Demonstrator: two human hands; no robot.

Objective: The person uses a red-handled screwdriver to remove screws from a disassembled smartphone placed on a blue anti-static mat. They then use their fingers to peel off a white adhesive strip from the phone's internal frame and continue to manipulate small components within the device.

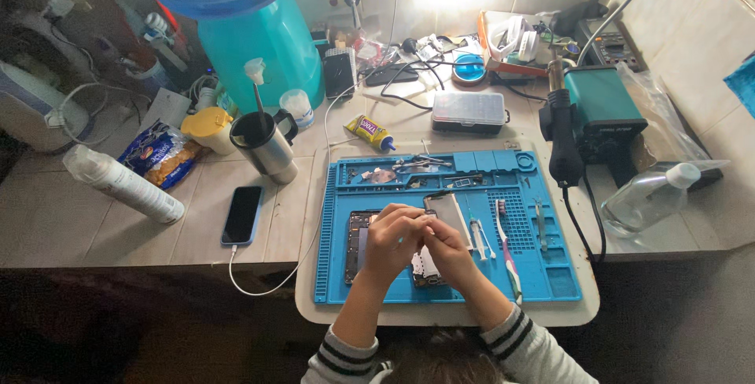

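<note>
A pale tiled worktop (94, 227) runs along a tiled wall, lit hard from a bright patch at the back. On it lies a blue repair mat (550, 274), reaching close to the near edge. Over the mat's middle the left hand (391, 238) and right hand (448, 249) meet, fingertips pinched together on something too small to make out, perhaps a tiny part; both grips are clenched around it. Under them lie an opened phone (358, 242) and a second phone body with a pale panel (450, 209), both flat on the mat. Just right of the hands lie a toothbrush (507, 250) and tweezers (539, 227).

Left of the mat a dark phone (242, 214) lies on its cable, with open tile around it. Behind stand a steel mug (267, 146), a white spray can (122, 183) lying on its side, and a teal water dispenser (259, 46). At the right a teal hot-air station (602, 108) and a clear bottle (649, 195) crowd the edge
</note>
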